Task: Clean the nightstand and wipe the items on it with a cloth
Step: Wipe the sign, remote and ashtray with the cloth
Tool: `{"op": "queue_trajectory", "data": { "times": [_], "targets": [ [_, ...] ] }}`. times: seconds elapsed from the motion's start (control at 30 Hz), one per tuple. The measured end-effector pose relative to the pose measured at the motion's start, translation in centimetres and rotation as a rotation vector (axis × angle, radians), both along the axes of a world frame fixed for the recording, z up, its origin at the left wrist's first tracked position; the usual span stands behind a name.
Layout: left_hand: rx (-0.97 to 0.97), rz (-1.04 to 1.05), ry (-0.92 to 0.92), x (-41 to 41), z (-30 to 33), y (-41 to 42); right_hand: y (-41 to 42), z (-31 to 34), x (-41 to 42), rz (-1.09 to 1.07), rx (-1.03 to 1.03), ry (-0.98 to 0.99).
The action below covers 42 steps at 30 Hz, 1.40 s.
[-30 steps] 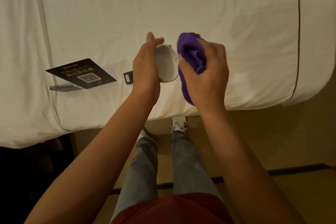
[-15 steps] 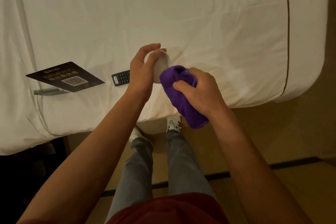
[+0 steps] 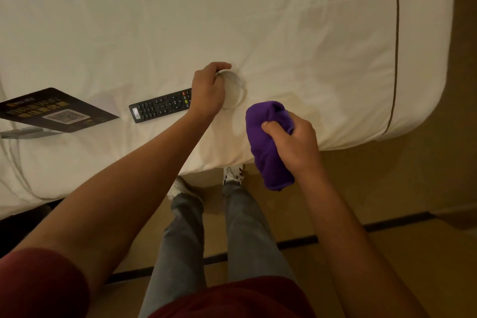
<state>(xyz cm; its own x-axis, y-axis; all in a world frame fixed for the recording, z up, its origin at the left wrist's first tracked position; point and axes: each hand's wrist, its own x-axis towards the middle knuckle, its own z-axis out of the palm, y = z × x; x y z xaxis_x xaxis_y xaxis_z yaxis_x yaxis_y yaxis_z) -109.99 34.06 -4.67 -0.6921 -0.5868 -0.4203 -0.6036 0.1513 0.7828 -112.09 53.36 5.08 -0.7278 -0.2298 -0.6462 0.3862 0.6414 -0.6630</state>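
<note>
A white-sheeted bed (image 3: 284,20) is seen across the upper frame; on it, at centre left, are laid a black remote (image 3: 161,105), a dark WiFi card (image 3: 55,111) and a round white dish (image 3: 233,90)

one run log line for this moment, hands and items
left hand: grips white dish on bed | right hand: grips purple cloth | remote: beside dish

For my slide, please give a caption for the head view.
Left hand sets white dish on bed; right hand holds purple cloth.
</note>
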Motion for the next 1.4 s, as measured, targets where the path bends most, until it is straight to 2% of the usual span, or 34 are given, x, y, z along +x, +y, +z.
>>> {"op": "queue_trajectory", "data": {
  "times": [0.1, 0.2, 0.33, 0.43, 0.53, 0.7, 0.83, 0.93, 1.03, 1.2, 1.4],
  "targets": [
    [-0.076, -0.086, 0.018, 0.0, -0.5, 0.2, -0.5, -0.2, -0.5, 0.026, 0.005, -0.008],
    [-0.24, -0.184, 0.007, 0.2, -0.8, 0.1, -1.0, -0.1, -0.9, 0.039, 0.003, -0.005],
    [-0.458, -0.329, -0.09, 0.5, -0.5, 0.0, -1.8, 0.1, -1.2, 0.063, -0.012, 0.019],
    [-0.447, -0.378, -0.097, 1.0, 0.3, -0.3, -2.6, 0.3, -1.3, 0.066, -0.04, 0.043],
    [-0.433, -0.263, -0.029, 1.9, 1.8, -1.1, -3.8, 0.7, -1.6, 0.037, -0.065, 0.092],
    [-0.263, 0.051, 0.149, 4.7, 7.1, -3.7, -7.3, 2.8, -1.7, 0.057, -0.134, 0.174],
    [0.039, 0.101, 0.188, 8.7, 12.8, -4.9, -11.2, 5.2, -0.5, 0.145, -0.23, 0.234],
    [0.099, 0.194, 0.27, 12.4, 16.1, -5.1, -14.7, 7.5, 1.8, 0.21, -0.329, 0.242],
    [0.169, 0.412, 0.315, 16.6, 18.1, -6.6, -18.0, 9.5, 5.0, 0.223, -0.452, 0.112],
    [0.462, 0.607, 0.373, 23.9, 19.0, -9.2, -23.0, 11.1, 11.6, 0.302, -0.544, -0.116],
    [0.425, 0.602, 0.443, 33.7, 20.5, -12.4, -27.9, 11.1, 20.6, 0.327, -0.574, -0.325]
  ]
}}
